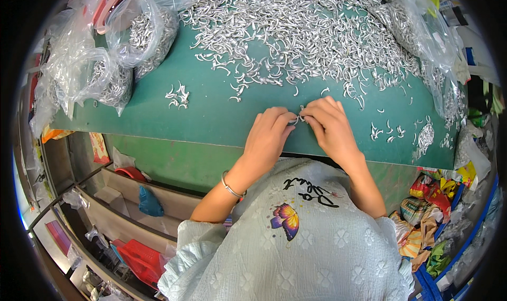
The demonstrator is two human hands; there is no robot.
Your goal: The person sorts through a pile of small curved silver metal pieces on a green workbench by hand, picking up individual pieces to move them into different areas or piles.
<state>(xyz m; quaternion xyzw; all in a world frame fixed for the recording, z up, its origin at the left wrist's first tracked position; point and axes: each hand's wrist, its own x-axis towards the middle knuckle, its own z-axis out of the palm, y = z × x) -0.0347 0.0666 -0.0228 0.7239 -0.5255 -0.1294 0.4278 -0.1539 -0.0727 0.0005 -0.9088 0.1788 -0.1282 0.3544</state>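
- Nearest, below the near edge of the table [211, 122]: wearer's pale garment [327, 248], textured, butterfly print on the front.
- Bracelet [227, 185], metal, on the left wrist, short of the table's near edge.
- Floor side, left of the garment and below the table: red plastic basket [141, 261] and blue bag [150, 201], in among tan shelving [132, 206].
- Below the table's right end: jumble of bright packets [430, 195], crumpled.
- Left hand [268, 137], over the table's near edge: thumb and fingers pinched together on a small curved silver piece [295, 120].
- Right hand [330, 127], same stretch of table: fingers and thumb closed on silver metal at the same spot, tips nearly meeting the left's. One piece or two between them, cannot tell.
- On the table's right part: loose pieces [391, 131], with a denser pile [424, 138] near that end.
- Table's left part: small cluster [178, 97], lying apart.
- Table's left end: clear bags [112, 84], filled with silver pieces; pink object [110, 8] among the plastic, kind unclear.
- Table's far right: another clear bag [404, 29], also holding silver pieces.
- Far side of the table, middle: broad heap [296, 29] of curved silver pieces, thinning toward the near edge.
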